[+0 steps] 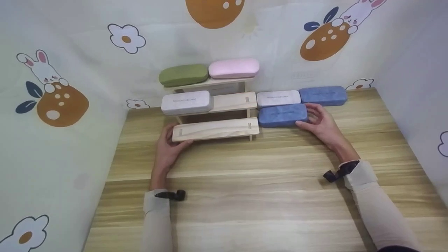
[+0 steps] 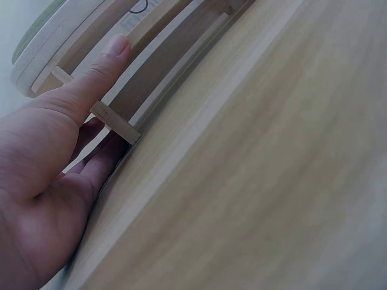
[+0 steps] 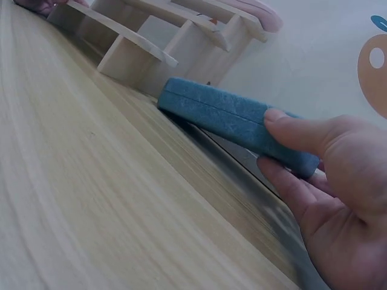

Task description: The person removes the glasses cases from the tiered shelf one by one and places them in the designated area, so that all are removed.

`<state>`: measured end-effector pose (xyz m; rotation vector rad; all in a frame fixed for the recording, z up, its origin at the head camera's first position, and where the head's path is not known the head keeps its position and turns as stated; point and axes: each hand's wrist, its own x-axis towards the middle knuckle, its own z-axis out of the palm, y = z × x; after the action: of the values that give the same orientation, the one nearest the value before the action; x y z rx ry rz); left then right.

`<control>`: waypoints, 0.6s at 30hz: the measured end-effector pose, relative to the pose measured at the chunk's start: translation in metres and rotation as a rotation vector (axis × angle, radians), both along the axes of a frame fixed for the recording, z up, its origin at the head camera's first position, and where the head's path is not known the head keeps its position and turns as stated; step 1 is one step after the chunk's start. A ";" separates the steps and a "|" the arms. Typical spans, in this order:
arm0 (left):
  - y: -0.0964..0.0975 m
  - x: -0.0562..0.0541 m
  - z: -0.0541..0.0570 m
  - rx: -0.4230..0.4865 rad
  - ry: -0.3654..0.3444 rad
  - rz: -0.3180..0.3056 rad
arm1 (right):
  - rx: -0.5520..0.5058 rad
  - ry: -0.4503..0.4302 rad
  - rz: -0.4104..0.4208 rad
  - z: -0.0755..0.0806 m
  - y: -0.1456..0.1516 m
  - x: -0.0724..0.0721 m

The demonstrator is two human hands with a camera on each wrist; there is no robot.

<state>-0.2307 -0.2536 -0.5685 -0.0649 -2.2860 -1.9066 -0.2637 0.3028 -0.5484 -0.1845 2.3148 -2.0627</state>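
My left hand (image 1: 166,148) is gripping the stepped wooden rack (image 1: 217,129) by its bottom tier's left end; my right hand (image 1: 322,126) is pinching the nearer blue glasses case (image 1: 282,116) towards the tabletop's (image 1: 245,192) far edge. Bracing firmly, guiding gently: that's looking wisest!

Soft light, pale sheen on the tabletop (image 1: 245,196), dimmer wrist views

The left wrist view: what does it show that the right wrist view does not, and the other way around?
Only the left wrist view: the green case and the white case on the rack.
Only the right wrist view: the right hand's grip on a blue case, part of the pink case, an orange wall print.
Both: the wooden rack, the table and the left hand's grip.
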 end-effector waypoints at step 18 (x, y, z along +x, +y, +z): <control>0.002 0.001 0.001 0.052 0.009 -0.012 | 0.491 0.210 -0.003 -0.007 0.004 -0.007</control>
<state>-0.2299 -0.2512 -0.5680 -0.0804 -2.2333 -1.9663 -0.2704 0.3072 -0.5557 -0.3908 2.8558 -1.4694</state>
